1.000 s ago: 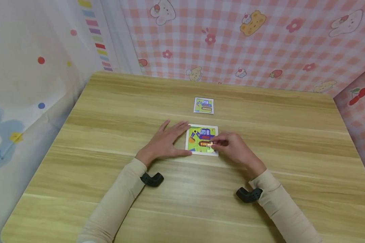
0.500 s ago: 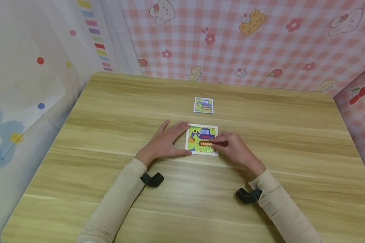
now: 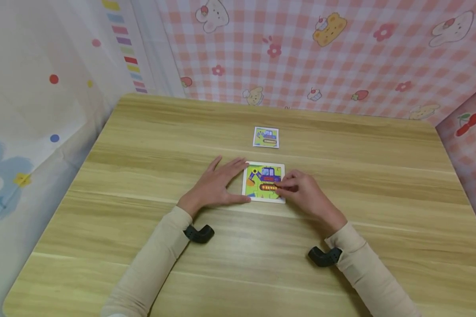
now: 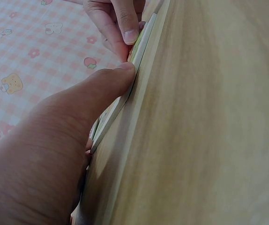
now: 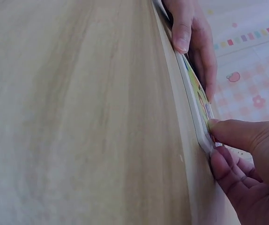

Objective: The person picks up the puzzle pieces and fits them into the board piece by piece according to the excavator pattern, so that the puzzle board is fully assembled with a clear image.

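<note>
A small jigsaw puzzle in a white-bordered tray lies on the table, with a blue excavator on a green ground. My left hand is spread at the tray's left side, thumb resting on the near left corner and fingers at the far left corner. At the right side, my right hand pinches a puzzle piece between thumb and fingers, down against the picture; the fingers hide most of that piece. In the right wrist view the right thumb lies on the picture's surface near the tray's edge.
A small picture card with the same excavator lies beyond the tray. The wooden table reaches back to a pink checked cloth. A white cloth hangs at the left.
At the right of the puzzle, the piece under my right fingers has gone from tilted and shiny to lying flatter in the picture. My left hand has stayed in place.
</note>
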{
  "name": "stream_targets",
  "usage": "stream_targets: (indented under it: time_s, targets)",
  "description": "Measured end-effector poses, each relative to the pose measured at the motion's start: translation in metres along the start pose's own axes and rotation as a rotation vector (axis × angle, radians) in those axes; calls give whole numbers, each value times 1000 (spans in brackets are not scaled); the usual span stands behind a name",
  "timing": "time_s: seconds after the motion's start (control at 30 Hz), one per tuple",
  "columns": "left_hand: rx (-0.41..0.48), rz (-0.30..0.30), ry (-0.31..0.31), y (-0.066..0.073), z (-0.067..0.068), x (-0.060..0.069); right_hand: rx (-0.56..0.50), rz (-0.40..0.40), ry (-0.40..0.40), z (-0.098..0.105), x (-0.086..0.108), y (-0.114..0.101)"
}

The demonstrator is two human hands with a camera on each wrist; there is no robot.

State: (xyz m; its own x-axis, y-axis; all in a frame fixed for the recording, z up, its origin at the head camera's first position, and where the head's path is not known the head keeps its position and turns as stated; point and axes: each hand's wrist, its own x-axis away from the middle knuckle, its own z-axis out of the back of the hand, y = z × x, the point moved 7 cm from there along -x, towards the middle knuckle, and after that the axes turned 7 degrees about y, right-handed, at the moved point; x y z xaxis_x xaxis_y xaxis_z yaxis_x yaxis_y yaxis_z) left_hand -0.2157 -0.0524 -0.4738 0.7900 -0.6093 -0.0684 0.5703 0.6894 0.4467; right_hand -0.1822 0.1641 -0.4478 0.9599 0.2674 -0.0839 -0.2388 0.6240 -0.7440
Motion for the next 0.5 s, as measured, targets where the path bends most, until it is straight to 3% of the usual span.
stream_targets:
  time_s: [0.3,0.5]
  targets:
    - [1,1,-3,0,0,1,29,20,-62,-3,3,-4]
    - [3,-1,-4,1,1,1,102,78,-90,-5,4,-12]
